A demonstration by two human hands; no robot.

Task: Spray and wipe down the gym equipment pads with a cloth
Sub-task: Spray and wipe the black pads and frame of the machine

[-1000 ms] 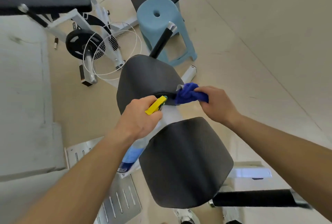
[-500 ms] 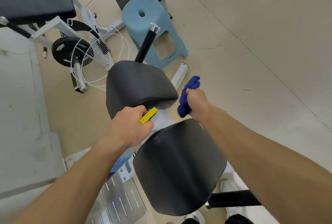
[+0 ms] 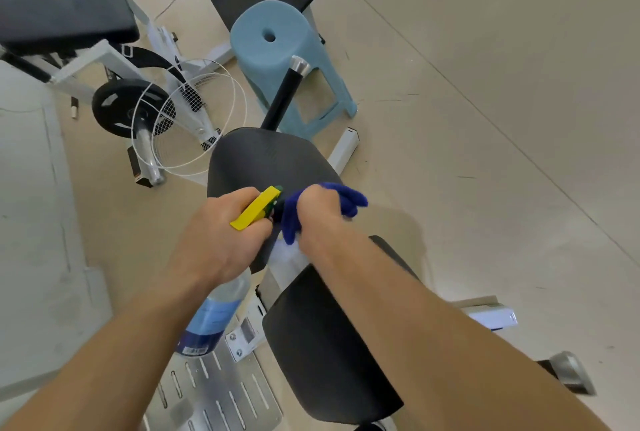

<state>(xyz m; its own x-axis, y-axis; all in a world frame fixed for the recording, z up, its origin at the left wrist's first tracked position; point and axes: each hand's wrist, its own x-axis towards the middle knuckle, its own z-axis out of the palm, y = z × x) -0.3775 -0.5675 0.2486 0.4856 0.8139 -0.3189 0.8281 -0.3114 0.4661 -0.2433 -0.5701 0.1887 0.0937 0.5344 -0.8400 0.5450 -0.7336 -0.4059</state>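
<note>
Two black pads sit on a white gym machine below me: a far pad [image 3: 266, 160] and a near pad [image 3: 325, 344]. My left hand [image 3: 221, 236] grips a spray bottle [image 3: 214, 313] with a yellow trigger head, its nozzle aimed at the near edge of the far pad. My right hand [image 3: 317, 219] is closed on a bunched blue cloth [image 3: 346, 197], pressed at the gap between the two pads, right beside the nozzle. The far pad's near edge is hidden by both hands.
A light blue plastic stool [image 3: 277, 53] stands just beyond the far pad, with a black handle bar [image 3: 287, 91] rising in front of it. At left is a bench with a weight plate [image 3: 117, 108] and a wire fan guard [image 3: 194, 119]. A metal footplate [image 3: 214, 392] lies below.
My right hand with the blue cloth moved left and back in toward the nozzle and the pad gap. My left hand kept hold of the bottle. The camera tilted slightly.
</note>
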